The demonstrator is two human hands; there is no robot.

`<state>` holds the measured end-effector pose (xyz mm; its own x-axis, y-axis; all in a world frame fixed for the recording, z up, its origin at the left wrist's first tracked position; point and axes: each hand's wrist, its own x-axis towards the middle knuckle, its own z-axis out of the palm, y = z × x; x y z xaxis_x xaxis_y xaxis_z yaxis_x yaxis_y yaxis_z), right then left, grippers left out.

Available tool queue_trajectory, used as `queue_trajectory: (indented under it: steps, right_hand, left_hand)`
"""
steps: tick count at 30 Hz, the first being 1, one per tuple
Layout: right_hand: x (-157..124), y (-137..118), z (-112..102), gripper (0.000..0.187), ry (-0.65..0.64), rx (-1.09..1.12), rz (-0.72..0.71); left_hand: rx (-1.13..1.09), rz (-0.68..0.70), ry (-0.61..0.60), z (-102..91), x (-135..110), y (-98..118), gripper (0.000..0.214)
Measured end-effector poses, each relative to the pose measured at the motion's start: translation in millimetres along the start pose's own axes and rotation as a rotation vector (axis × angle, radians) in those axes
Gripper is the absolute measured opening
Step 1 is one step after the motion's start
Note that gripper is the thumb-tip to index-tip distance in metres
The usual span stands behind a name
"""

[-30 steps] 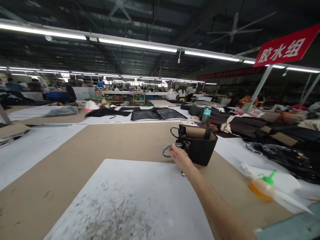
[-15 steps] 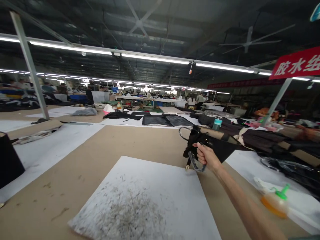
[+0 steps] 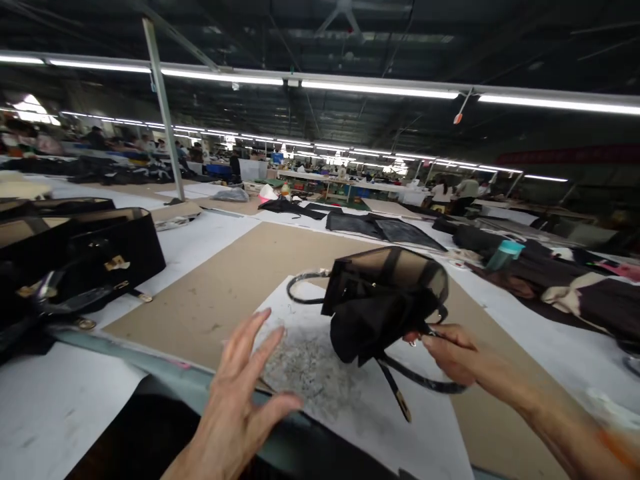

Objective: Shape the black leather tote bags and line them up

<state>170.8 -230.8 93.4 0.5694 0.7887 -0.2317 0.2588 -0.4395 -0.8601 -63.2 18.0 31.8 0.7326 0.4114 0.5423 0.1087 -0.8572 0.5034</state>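
Note:
A black handbag (image 3: 383, 300) with a tan lining and looped handles hangs tilted over the table, its open top facing away. My right hand (image 3: 453, 353) is closed on the bag near the base of one handle. From its underside dangles a black strap with a gold-coloured metal end (image 3: 400, 403). My left hand (image 3: 245, 393) is raised at the table's near edge, fingers spread, holding nothing and apart from the bag. Beneath both lies a white board (image 3: 295, 303) smeared with dark grey marks.
Several similar black bags (image 3: 120, 247) stand on the left. Dark flat pieces (image 3: 385, 227) lie at the table's far side. A teal-lidded bottle (image 3: 505, 253) stands by dark cloth (image 3: 570, 287) on the right. A metal post (image 3: 164, 113) rises at the left.
My right hand has brought the handbag nearer, over the white board. My left hand has come into view, open. The camera has turned left, showing more of the bags there.

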Motion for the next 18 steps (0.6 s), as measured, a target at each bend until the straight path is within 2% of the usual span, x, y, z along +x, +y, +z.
queue_trajectory:
  steps: [2,3,6,9,11,13,16,17,18]
  right_hand:
    - [7,12,16,0.046,-0.072,-0.02,0.043]
    - [9,17,22,0.045,-0.093,-0.052,0.044]
    - [13,26,29,0.041,-0.081,-0.175,-0.013]
    - [11,23,19,0.036,-0.02,-0.241,-0.039]
    - [8,18,9,0.035,0.006,-0.263,-0.042]
    - [5,12,-2,0.034,0.009,-0.275,-0.055]
    - [-1,11,-18,0.034,0.014,-0.319,-0.087]
    - [-2,14,-22,0.033,0.086,-0.348,-0.098]
    - [-4,19,-25,0.033,0.215,-0.385,-0.11]
  left_hand:
    - [0.189,-0.049,0.033,4.2,16,2,0.068]
    - [0.258,-0.086,-0.009,8.2,22,3,0.067]
    - [0.329,-0.21,-0.259,23.9,37,7,0.062]
    - [0.306,-0.256,-0.413,39.6,47,14,0.058]
    - [0.289,-0.242,-0.439,47.3,55,19,0.054]
    - [0.28,-0.222,-0.44,50.5,67,24,0.039]
    - [0.286,-0.163,-0.453,45.0,88,29,0.02]
    - [0.29,-0.133,-0.468,41.5,93,31,0.017]
    - [0.292,-0.099,-0.489,38.1,96,35,0.016]
